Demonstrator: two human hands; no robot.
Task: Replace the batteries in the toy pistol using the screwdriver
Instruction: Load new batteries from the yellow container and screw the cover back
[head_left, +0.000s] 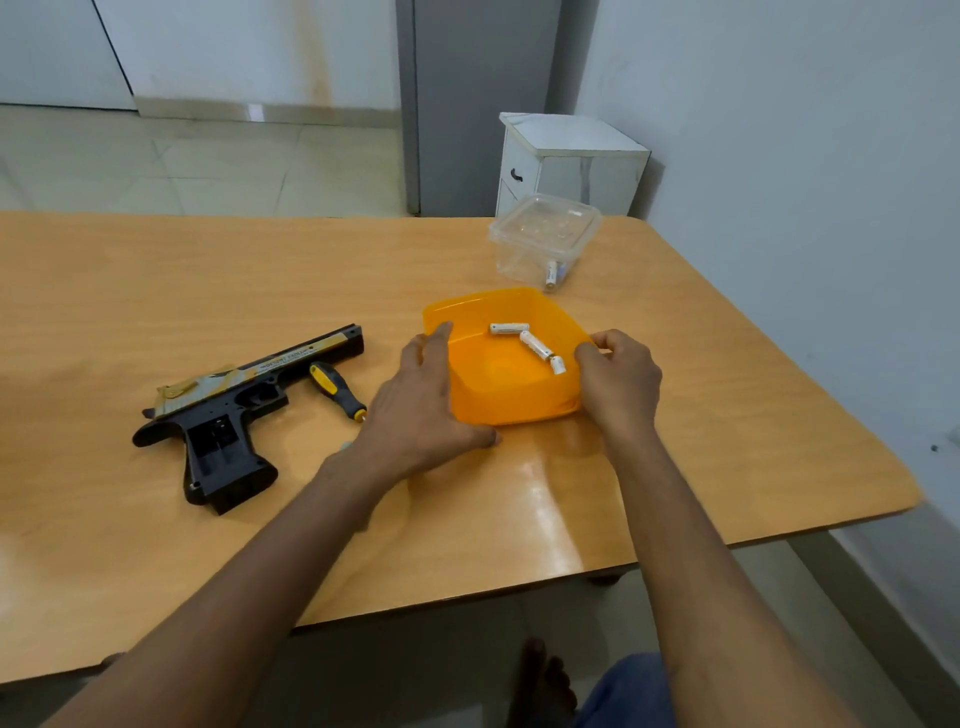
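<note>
Surface: wooden table (156, 270) with a light orange-brown glossy top is filling most of the view; pale tiled floor and white walls are showing behind it.
Toy pistol (228, 415): lying flat on its side at the left of the table, muzzle pointing toward the far right; black frame and grip, tan-gold slide with printed lettering too small to read. The grip panel is showing an open dark recess.
Screwdriver (337, 391): lying just beside the pistol, below the barrel; black and yellow handle, its tip end hidden behind the left hand.
Orange container (498, 400): open translucent orange tub standing right of the pistol, centre of the table.
Batteries (530, 344): three white cells are lying loose inside the orange tub, toward its far right corner.
Left hand (423, 400): fingers are spread and lying along the tub's left wall, thumb along its near edge.
Right hand (621, 382): fingers are curling over the tub's right rim, gripping it.
Clear container (545, 239): lidded transparent tub standing beyond the orange one, near the far edge, with a white battery (550, 274) inside.
Background: small white cabinet (566, 161) is standing on the floor behind the table.
</note>
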